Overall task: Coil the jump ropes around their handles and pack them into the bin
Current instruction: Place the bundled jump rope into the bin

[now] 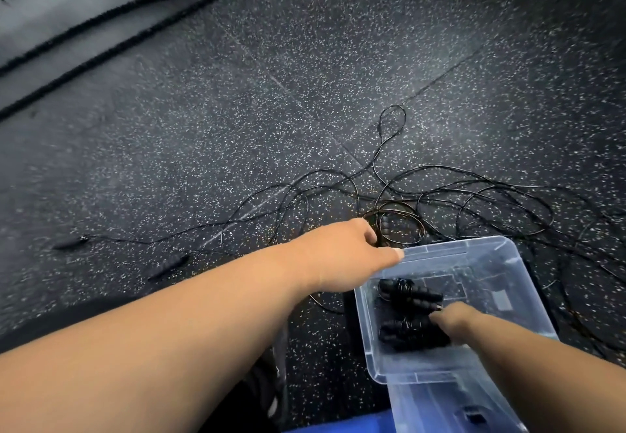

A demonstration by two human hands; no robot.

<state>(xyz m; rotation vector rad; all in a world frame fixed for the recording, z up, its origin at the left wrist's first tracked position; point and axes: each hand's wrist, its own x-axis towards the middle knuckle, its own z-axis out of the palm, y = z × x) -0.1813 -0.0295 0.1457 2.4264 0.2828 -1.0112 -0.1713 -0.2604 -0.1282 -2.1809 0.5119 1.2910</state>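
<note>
No legible text, label, brand, number or sign anywhere.

The clear plastic bin (481,263) sits on the speckled rubber floor (237,111). Two coiled black jump ropes (408,310) lie inside it. Behind the bin sprawl tangled thin black ropes (440,195); two loose black handles (118,256) lie well to its left.

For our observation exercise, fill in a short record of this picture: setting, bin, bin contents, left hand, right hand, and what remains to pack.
setting: speckled rubber floor
bin: clear plastic bin, open
bin contents: two coiled ropes
left hand: left hand at the bin's far corner, thumb on the rim; grip unclear
right hand: right hand inside the bin, at the coiled ropes
remaining: loose ropes tangled on the floor, two handles lying at the left
</note>
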